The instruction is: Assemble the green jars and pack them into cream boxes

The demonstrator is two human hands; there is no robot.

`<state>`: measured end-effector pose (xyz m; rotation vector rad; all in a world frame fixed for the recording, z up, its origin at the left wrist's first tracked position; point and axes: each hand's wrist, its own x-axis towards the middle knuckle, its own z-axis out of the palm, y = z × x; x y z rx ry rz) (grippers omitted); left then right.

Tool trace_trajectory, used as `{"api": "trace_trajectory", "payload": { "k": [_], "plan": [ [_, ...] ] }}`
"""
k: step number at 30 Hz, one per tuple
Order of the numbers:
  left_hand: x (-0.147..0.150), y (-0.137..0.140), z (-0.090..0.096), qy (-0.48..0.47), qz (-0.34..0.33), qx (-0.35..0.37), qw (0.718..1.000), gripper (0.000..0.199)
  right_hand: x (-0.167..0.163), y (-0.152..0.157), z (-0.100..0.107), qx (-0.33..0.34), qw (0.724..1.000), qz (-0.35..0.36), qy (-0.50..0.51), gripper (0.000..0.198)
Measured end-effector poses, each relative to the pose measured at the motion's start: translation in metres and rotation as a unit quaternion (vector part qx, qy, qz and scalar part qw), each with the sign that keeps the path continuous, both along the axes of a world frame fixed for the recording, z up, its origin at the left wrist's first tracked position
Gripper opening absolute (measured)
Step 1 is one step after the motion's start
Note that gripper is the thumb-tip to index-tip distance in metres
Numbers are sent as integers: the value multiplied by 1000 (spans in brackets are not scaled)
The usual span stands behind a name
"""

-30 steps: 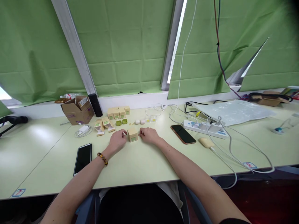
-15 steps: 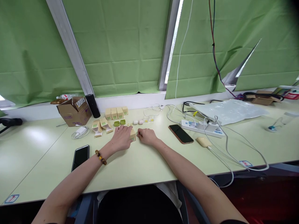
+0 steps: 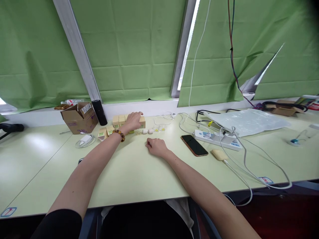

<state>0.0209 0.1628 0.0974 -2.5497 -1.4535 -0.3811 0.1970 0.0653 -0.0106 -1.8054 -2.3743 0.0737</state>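
My left hand (image 3: 134,120) is stretched to the back of the desk, closed on a small tan box (image 3: 142,122). That box stands at the right end of a row of similar small boxes (image 3: 116,121), partly covered by my fingers. My right hand (image 3: 156,146) rests on the desk with its fingers curled in, and nothing shows in it. Beyond it lie two pale pink cylinders (image 3: 148,131) and small clear containers with yellow bits (image 3: 159,128). Opened tan boxes (image 3: 102,134) and a green piece (image 3: 132,132) are partly hidden by my left wrist.
At the left back are a cardboard carton (image 3: 80,118), a black cylinder (image 3: 99,113) and a coiled white cable (image 3: 85,141). To the right lie a phone (image 3: 194,145), a power strip (image 3: 216,139) with white cables, a cream case (image 3: 218,154) and a plastic sheet (image 3: 249,121).
My left hand has carried the small box away from beside my right hand to the row at the back. My right hand stays on the desk. The view has shifted slightly.
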Motion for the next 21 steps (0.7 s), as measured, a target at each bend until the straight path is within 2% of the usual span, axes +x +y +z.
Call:
{"api": "trace_trajectory", "payload": {
  "k": [4,9,14,17,21],
  "plan": [
    [10,39,-10,5,14,34,999,53,1,-1,1,-2,1000,4,-5,21],
    [6,61,-44,24,40,42,998,37,1,-1,0,-4,1000,9,-13,22],
    [-4,68,-64,25,80,40,996,42,0,0,-1,-5,1000,6,-17,23],
    [-3,65,-65,24,98,37,994,45,0,0,-1,-7,1000,7,-16,23],
    [12,47,-67,25,94,34,995,50,-1,-2,0,-5,1000,7,-15,22]
  ]
}}
